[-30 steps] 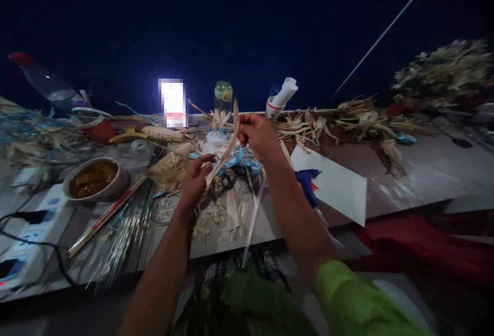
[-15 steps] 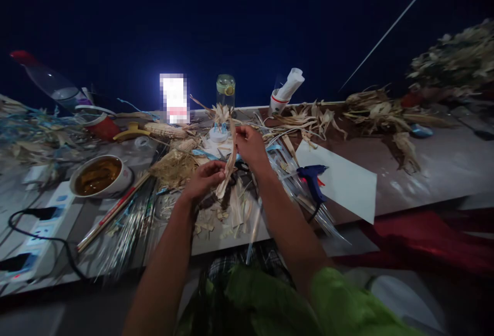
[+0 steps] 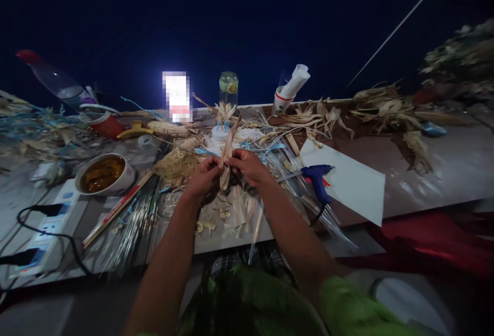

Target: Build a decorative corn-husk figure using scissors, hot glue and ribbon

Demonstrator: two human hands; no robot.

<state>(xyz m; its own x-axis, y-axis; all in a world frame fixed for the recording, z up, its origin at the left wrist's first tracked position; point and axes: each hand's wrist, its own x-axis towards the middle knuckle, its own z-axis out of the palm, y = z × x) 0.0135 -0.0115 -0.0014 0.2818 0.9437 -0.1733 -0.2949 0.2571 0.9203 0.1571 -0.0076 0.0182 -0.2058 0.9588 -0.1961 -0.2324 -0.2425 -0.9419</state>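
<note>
A dry corn husk strip (image 3: 227, 170) stands roughly upright between my hands, its pointed tip up and its wider end down. My left hand (image 3: 206, 175) pinches the strip's left edge between thumb and fingers. From the other side my right hand (image 3: 249, 167) pinches it at about the same height, the two hands close together. Just beyond them, a small bundle of husk tips tied with blue (image 3: 223, 113) rises from a round white base (image 3: 220, 134). Husk scraps (image 3: 225, 214) lie on the table beneath my hands.
On the right, a blue glue gun (image 3: 317, 177) lies by a white sheet (image 3: 349, 184). To the left are a bowl of brown liquid (image 3: 129, 175), a bundle of thin wires (image 3: 136, 238) and a power strip (image 3: 57, 241) with cords. A corncob (image 3: 170, 129) and a jar (image 3: 228, 88) are farther back.
My right hand has come down along the husk strip to the height of my left hand. Both hands now pinch the strip closer together. The view has shifted slightly.
</note>
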